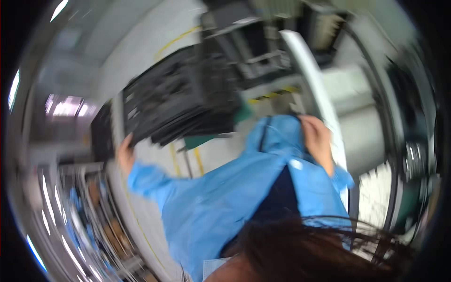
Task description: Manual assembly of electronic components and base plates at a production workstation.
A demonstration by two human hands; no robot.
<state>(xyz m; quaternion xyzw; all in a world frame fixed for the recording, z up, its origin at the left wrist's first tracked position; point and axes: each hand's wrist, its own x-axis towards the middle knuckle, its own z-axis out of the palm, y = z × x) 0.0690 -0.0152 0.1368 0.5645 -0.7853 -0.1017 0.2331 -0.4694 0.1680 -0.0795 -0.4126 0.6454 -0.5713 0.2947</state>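
Note:
The whole picture is smeared by motion. My left hand (pixel 124 154) reaches out to the left, with its fingertips at the near left corner of a stack of black flat pieces (pixel 174 98); its grip is too blurred to read. My right hand (pixel 319 141) is bent in close to the front of my blue smock (pixel 211 188), its fingers curled by a bunched part of the blue cloth and a dark edge. What lies inside those fingers is hidden. Under the black stack, a green surface (pixel 202 140) shows at the edge.
A long white bar or edge (pixel 305 66) runs just beyond my right hand. Dark equipment (pixel 249 40) stands at the back. Racks with brown and blue items (pixel 105 211) stand at lower left. Yellow lines (pixel 176 40) mark the pale floor.

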